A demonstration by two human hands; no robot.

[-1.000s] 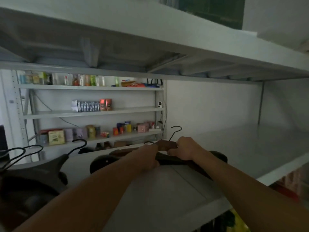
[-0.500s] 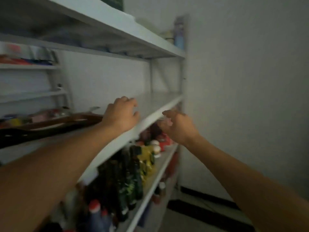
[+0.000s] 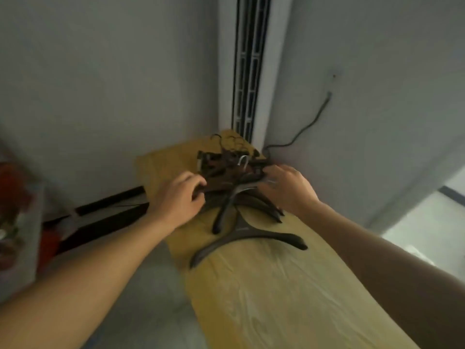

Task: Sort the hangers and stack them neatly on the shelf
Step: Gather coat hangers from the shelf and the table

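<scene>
A tangled pile of dark brown hangers (image 3: 226, 165) lies at the far end of a yellow-covered surface (image 3: 264, 285), hooks pointing toward the wall. One wide dark hanger (image 3: 249, 239) lies apart, nearer to me. My left hand (image 3: 176, 200) curls around the left end of a brown hanger in the pile. My right hand (image 3: 286, 187) rests on the pile's right side, fingers bent over the hangers; whether it grips one I cannot tell. The shelf is out of view.
A tall white floor air conditioner (image 3: 249, 71) stands in the corner behind the pile, with a dark cable (image 3: 312, 122) on the wall to its right. A black baseboard (image 3: 110, 200) runs along the left wall. Grey floor lies to the left.
The view has swung from the shelf to the corner. Both hands left the shelf's hangers and edge and now reach into the hanger pile on the yellow surface.
</scene>
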